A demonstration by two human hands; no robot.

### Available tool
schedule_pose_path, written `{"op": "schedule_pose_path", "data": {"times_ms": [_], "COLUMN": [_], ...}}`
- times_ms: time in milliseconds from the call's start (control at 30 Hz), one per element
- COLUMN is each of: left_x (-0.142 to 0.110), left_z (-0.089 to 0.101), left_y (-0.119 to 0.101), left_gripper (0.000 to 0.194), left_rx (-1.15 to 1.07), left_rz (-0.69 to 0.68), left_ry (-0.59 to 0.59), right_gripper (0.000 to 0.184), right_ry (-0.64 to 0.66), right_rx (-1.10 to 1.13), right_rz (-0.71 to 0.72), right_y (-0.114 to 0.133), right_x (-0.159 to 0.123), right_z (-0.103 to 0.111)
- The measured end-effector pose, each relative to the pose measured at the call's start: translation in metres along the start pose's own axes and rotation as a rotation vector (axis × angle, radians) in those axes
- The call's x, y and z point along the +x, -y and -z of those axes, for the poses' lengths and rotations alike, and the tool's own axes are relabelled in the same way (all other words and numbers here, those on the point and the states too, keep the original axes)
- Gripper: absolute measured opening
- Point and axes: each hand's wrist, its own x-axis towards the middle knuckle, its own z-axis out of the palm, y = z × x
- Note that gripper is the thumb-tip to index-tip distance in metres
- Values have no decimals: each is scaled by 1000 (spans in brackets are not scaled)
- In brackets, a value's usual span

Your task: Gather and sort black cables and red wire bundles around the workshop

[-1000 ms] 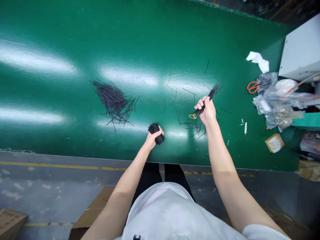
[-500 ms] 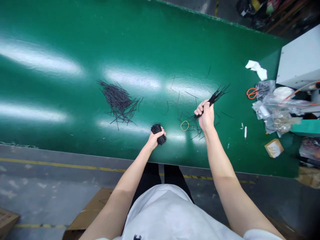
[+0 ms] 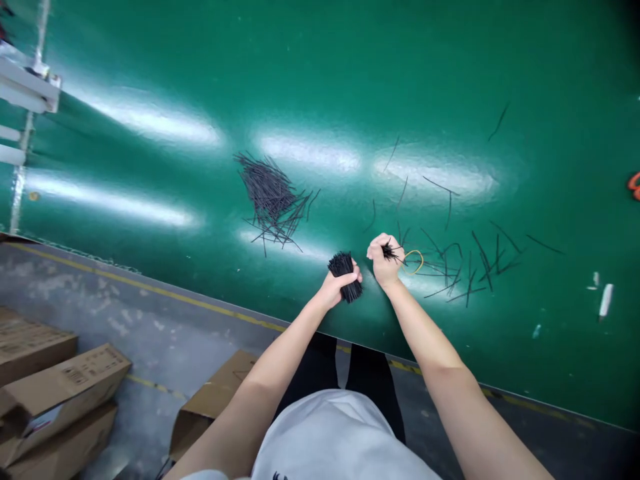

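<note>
My left hand (image 3: 334, 287) is closed around a thick bundle of short black ties (image 3: 345, 275), held upright near the front edge of the green table (image 3: 150, 60). My right hand (image 3: 384, 261) is closed on a smaller bunch of black ties (image 3: 391, 251), close beside the left hand. A yellow rubber band (image 3: 415, 261) lies on the table just right of my right hand. Loose black ties (image 3: 465, 263) are scattered to the right of it. A heap of black ties (image 3: 273, 199) lies further back to the left.
Cardboard boxes (image 3: 55, 387) stand on the grey floor at the lower left, and another box (image 3: 215, 400) sits by my legs. A white frame (image 3: 25, 87) is at the table's far left. Small white scraps (image 3: 605, 300) and orange scissors (image 3: 635, 185) lie at the right.
My right hand has come left with its ties, next to the left hand's bundle. The view has swung left, so the clutter at the right has gone out of view.
</note>
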Motion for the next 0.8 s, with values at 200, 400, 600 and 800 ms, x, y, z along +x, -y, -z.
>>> {"op": "schedule_pose_path", "data": {"times_ms": [200,400,600,800], "left_x": [-1,0,0,-1], "left_z": [1,0,-2,-6], "left_y": [1,1,1,-1], "left_gripper": [47,43,44,48], "left_rx": [13,5,-13,-11], "left_rz": [1,-29,-30,-13], "left_ry": [-11,9,2,-10], "right_gripper": [33,14,22,24], "right_ry": [-97,-140,-64,-55], "right_rx": [-100,-122,-215,-180], "right_rz": [246,408,413,178], "right_y": [-10,-9,-10,-22], "right_x": [1,-5,-10,-12], "right_z": [0,-1,-2,-3]}}
